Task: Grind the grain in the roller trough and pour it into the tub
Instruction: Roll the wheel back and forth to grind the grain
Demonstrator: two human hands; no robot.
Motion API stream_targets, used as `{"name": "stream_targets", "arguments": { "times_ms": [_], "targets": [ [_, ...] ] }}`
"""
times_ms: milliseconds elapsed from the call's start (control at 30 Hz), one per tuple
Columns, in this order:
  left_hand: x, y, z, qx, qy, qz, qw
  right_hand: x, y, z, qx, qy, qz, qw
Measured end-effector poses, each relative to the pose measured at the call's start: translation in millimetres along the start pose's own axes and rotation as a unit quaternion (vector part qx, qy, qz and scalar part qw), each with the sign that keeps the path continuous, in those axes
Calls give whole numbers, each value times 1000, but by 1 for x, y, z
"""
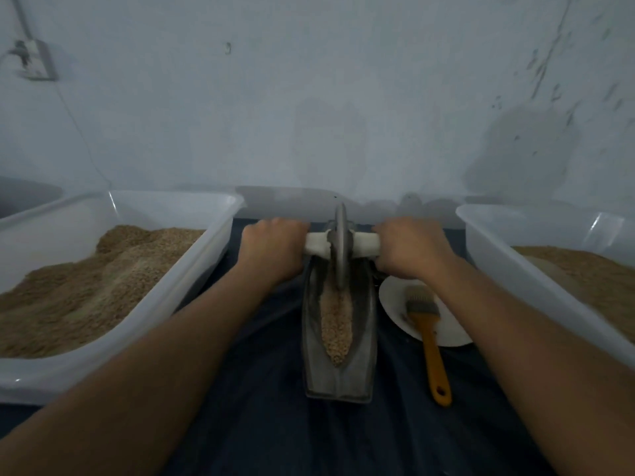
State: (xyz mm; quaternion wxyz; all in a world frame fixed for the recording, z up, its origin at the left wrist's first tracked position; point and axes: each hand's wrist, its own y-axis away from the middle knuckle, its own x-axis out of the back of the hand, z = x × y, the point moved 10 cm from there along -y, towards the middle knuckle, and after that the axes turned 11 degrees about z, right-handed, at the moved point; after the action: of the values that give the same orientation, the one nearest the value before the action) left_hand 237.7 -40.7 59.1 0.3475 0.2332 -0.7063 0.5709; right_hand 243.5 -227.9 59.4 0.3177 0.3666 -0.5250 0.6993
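While both hands (pixel 275 247) (pixel 410 250) grip the roller axle (pixel 366 243), grain (pixel 336 324) fills trough (pixel 364 341), tubs (pixel 192 269).

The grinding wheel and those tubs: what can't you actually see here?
Head view only:
- Wheel: its rim in the trough is blurred.
- Handle ends: wrapped by left hand and right hand.
- Right tub: cut off by the frame edge.
- Plate: partly behind the right wrist.

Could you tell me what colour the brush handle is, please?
Orange-yellow; the brush handle shows clearly in the head view.
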Motion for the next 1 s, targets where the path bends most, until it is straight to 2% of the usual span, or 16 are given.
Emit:
{"name": "stream_targets", "arguments": {
  "times_ms": [100, 167, 233, 367, 500, 567, 733, 833, 933, 1000],
  "targets": [
    [-7, -12, -1, 5, -10, -25, 1000, -6, -11, 3, -7, -14, -26, 1000],
    [1, -6, 3, -1, 0, -2, 1000, -2, 0, 2, -15, -11, -13, 1000],
    [17, 13, 7, -19, 6, 39, 999, 11, 21, -1, -25, -7, 38, 999],
    [44, 68, 10, -60, 34, 86, 994, 49, 76, -31, 48, 26, 196, 979],
    [58, 88, 12, -70, 0, 112, 991, 56, 86, -32, 82, 25, 238, 967],
    [53, 78, 12, -62, -12, 99, 993, 50, 71, -28, 80, 18, 220, 972],
    [15, 32, 3, -27, -6, 50, 998, 15, 15, -12, 61, 9, 48, 997],
    [0, 4, -2, -1, 7, 10, 1000, 2, -1, -3, 35, -32, -21, 999],
    [1, 1, -1, -4, 8, 2, 1000, 5, 0, -5, 21, -30, -34, 999],
    [10, 15, 1, -11, 16, 9, 1000, 15, 9, -12, 27, -9, -11, 1000]
  ]
}}
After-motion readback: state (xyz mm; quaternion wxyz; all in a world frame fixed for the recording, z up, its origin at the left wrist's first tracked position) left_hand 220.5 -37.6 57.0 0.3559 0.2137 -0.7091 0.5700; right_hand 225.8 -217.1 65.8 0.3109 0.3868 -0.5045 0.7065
